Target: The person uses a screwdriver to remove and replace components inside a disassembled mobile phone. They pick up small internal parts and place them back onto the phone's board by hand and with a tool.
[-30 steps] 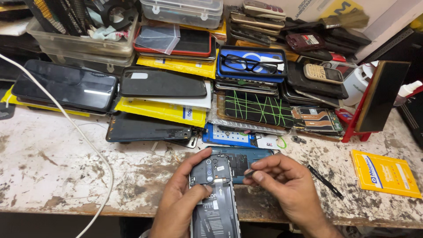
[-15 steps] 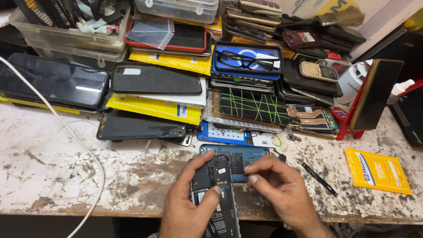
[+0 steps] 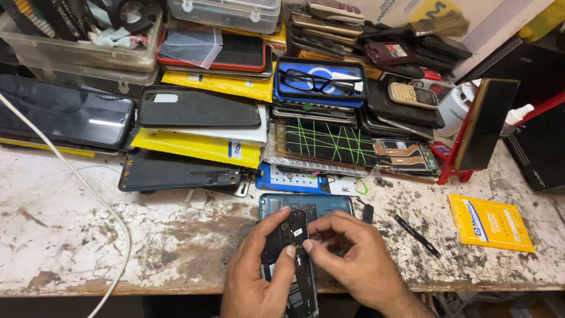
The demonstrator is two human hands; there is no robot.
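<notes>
Opened phone (image 3: 288,259), its back cover off and its dark inner plate and battery showing, sits at the bottom centre of the frame, tilted up off the edge of the worn white workbench (image 3: 88,235); the left hand (image 3: 259,280) wraps it from below and from the left, fingers closed round the body and the thumb pressed on the plate near its upper end; the right hand (image 3: 353,259) comes in from the lower right, thumb and forefinger pinched together right at the phone's upper right edge, touching the left thumb; whether a screw or a small part lies in that pinch I cannot tell, since the fingertips hide it. Just behind the phone, flat on the bench, lies a teal back cover (image 3: 306,205); a thin black tool (image 3: 416,235) rests to the right, well apart from both hands; a yellow packet (image 3: 491,222) lies at the right edge. Stacks of phones, screens and a pair of glasses (image 3: 321,82) fill the upper half; a white cable (image 3: 76,182) curves down the left.

By my judgement the work stands at the stage of freeing or seating a small piece on the inner plate near the camera end; a further move here would call for a steady left-hand hold and a fine, light pinch, the piece being small and easily dropped among the clutter.
</notes>
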